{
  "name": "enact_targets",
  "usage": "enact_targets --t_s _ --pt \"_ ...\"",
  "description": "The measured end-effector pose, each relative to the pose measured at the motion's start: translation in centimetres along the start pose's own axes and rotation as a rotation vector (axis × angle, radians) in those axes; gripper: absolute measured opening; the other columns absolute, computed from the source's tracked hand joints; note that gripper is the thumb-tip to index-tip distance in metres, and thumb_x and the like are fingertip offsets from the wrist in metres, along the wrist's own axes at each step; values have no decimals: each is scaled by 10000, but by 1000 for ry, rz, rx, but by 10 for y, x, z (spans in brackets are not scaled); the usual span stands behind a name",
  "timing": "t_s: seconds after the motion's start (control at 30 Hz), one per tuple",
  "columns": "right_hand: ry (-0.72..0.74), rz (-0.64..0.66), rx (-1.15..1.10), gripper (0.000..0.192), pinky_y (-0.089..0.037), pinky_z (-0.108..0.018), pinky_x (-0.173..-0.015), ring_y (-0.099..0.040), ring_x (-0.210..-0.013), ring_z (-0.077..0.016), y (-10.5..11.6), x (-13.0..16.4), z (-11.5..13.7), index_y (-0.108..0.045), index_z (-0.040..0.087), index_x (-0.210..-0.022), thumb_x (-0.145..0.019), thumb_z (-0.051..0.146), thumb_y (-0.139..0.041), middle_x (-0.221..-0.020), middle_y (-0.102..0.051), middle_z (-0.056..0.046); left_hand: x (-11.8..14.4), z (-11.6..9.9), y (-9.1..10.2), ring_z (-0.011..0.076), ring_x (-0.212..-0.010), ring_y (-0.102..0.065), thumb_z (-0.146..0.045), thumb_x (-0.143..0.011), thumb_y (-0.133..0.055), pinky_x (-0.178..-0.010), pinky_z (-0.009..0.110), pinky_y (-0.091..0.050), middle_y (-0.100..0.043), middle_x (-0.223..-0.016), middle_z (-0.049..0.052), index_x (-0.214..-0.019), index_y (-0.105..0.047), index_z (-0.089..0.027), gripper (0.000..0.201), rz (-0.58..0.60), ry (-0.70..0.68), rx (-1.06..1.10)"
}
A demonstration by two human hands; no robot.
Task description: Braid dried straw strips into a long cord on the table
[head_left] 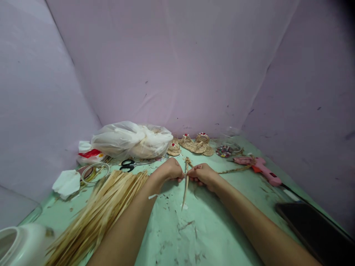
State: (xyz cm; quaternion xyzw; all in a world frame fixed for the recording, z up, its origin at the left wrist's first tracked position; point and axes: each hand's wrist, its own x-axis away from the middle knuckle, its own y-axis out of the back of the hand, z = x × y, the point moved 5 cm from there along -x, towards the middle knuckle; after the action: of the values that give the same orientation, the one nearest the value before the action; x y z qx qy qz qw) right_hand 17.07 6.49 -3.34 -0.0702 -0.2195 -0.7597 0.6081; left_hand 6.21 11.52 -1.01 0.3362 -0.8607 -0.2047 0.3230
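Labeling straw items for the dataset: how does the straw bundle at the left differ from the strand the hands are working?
The straw bundle is many loose flat strips lying on the green table; the straw strand is a thin piece held above the table.
No hand touches the bundle; the left hand and right hand both pinch the strand.
The bundle lies slanted and fanned out; the strand hangs near upright.
Both are pale tan dried straw.

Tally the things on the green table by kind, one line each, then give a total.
Woven straw pieces: 3
Bundle of straw strips: 1
Straw strip held in both hands: 1
Scissors: 1
Glue gun: 1
Plastic bag: 1
Bowl of beads: 1
White jar: 1
Total: 10
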Motion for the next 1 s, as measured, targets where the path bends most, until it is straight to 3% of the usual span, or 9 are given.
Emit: enact_targets --t_s 0.13,0.27,0.33,0.4,0.47,0.57,0.67,0.83,1.0 --pt "-6 36 0 150 -215 -159 -289 -285 -271 -23 1 1 -2 -488 123 -438 -579 119 -538 -338 -391 53 20 -7 35 103 -428 -455 -179 -561 -521 -432 216 -332 -575 -532 39 -606 -632 -124 132 -169 49 -327" --pt "-6 43 -6 122 -247 -155 -299 -311 -293 -27 0 -2 -5 -513 113 -462 -581 111 -537 -363 -413 43 84 -30 89 172 -652 -536 -219 -594 -511 -557 252 -363 -622 -713 83 -677 -646 -152 172 -551 81 -545" --pt "-8 41 -7 100 -257 -152 -302 -324 -302 -29 0 -3 -6 -526 107 -482 -580 109 -541 -378 -427 39 118 -37 107 168 -641 -537 -236 -592 -515 -550 244 -357 -618 -681 52 -656 -643 -177 155 -633 123 -640" --pt "-15 36 0 113 -262 -152 -301 -323 -296 -30 0 -3 -7 -514 111 -474 -581 116 -549 -367 -415 43 136 -33 116 160 -604 -534 -244 -584 -525 -536 237 -355 -606 -620 28 -633 -639 -186 138 -586 202 -711" --pt "-22 32 6 146 -264 -154 -301 -315 -287 -30 0 -1 -6 -492 118 -453 -583 124 -558 -345 -393 49 134 -18 117 153 -565 -530 -250 -552 -551 -514 231 -356 -600 -587 23 -611 -633 -178 124 -468 285 -752" --pt "-19 26 7 167 -268 -154 -304 -314 -283 -30 0 2 -5 -481 119 -437 -585 121 -559 -333 -387 50 104 13 102 152 -515 -528 -264 -492 -593 -486 232 -373 -601 -571 40 -542 -601 -148 126 -193 375 -738" --pt "-12 29 2 160 -275 -154 -307 -316 -287 -29 1 3 -4 -486 117 -440 -583 114 -558 -335 -390 50 73 35 85 147 -461 -507 -265 -437 -630 -469 238 -383 -570 -493 37 -449 -547 -140 151 -51 382 -712" --pt "-19 42 1 170 -257 -156 -298 -304 -279 -28 0 2 -3 -472 126 -435 -583 106 -552 -325 -374 57 64 36 86 170 -463 -516 -115 -425 -553 -469 247 -396 -551 -429 58 -418 -543 -131 20 -168 342 -730" --pt "-6 44 13 157 -260 -161 -299 -311 -276 -30 0 2 -3 -482 120 -436 -580 100 -540 -330 -387 49 73 29 101 154 -471 -529 -156 -509 -510 -473 232 -405 -592 -507 76 -512 -600 -127 95 -206 287 -570"
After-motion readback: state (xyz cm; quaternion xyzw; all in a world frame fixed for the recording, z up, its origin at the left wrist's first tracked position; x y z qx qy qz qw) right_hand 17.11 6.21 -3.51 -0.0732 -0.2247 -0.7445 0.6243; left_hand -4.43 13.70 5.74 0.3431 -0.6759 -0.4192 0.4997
